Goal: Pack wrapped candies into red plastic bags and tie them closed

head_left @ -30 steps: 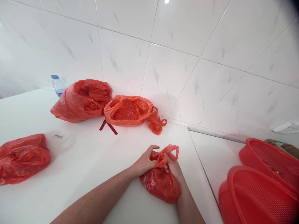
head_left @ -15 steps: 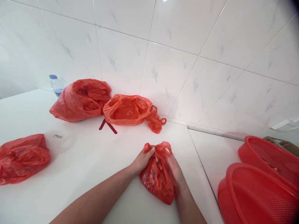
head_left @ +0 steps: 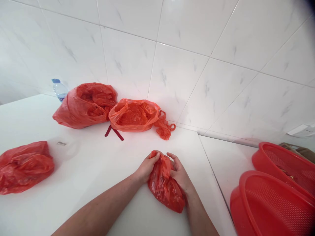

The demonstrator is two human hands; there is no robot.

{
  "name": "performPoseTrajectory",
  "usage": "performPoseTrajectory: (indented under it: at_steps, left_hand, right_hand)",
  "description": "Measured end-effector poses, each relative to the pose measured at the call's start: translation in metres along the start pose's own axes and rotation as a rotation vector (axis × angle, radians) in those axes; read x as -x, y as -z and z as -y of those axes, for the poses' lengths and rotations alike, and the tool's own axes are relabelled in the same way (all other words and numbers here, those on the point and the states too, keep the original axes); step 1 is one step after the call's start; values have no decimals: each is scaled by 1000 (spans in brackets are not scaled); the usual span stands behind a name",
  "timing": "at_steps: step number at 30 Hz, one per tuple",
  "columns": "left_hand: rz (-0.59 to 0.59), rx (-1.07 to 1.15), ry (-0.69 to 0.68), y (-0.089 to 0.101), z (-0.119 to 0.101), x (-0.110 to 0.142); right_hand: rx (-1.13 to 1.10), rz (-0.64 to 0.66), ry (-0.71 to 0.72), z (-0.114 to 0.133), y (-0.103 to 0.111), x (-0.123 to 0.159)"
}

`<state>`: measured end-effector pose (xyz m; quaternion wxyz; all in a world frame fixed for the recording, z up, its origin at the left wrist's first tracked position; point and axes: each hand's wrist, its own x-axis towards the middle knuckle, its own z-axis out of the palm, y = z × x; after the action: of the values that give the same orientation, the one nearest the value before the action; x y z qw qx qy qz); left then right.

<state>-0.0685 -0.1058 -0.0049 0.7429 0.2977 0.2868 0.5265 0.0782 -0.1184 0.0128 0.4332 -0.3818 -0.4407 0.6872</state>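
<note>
A small red plastic bag (head_left: 165,188) with something inside rests at the front of the white table, its lower end toward me on the right. My left hand (head_left: 147,167) is closed on the gathered neck, thumb on top. Against the bag's right side lies my right hand (head_left: 180,177), its fingers apart and loosely bent, the index finger raised near the neck. What the bag contains cannot be made out through the plastic.
At the wall stand a big red bag (head_left: 71,111), an open-topped red bag (head_left: 134,127) and a small tied bag (head_left: 164,131). Another red bag (head_left: 27,167) lies left. Dark red strips (head_left: 117,134), a water bottle (head_left: 58,89) and red mesh baskets (head_left: 246,203) are also around.
My right hand's fingers have come off the bag's handle loop and spread apart. The loop has dropped down, while my left hand keeps hold of the neck.
</note>
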Motion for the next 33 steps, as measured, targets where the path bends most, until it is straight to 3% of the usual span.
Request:
performPoseTrajectory:
  at_steps: [4,8,12,15,17,21,26,33]
  left_hand:
    - [44,-118,-55,-1,0,1]
    - [82,-319,-107,-2,3,2]
    - [-2,-559,-140,1,6,1]
    - [-70,-772,-261,0,6,3]
    - [-93,-888,-365,-2,5,4]
    - [-89,-993,-499,-8,4,9]
    - [-31,-1011,-547,-12,3,14]
    - [92,-1026,-528,-15,7,15]
  right_hand:
    - [140,-133,29,-10,2,-6]
    - [196,-147,65,-17,11,-9]
    - [92,-11,59,-14,25,-5]
    - [93,90,51,-9,28,-1]
    - [178,83,33,-6,24,0]
    - [320,4,10,-3,10,0]
    - [411,-82,86,-7,5,-5]
    - [571,-460,104,-16,11,-12]
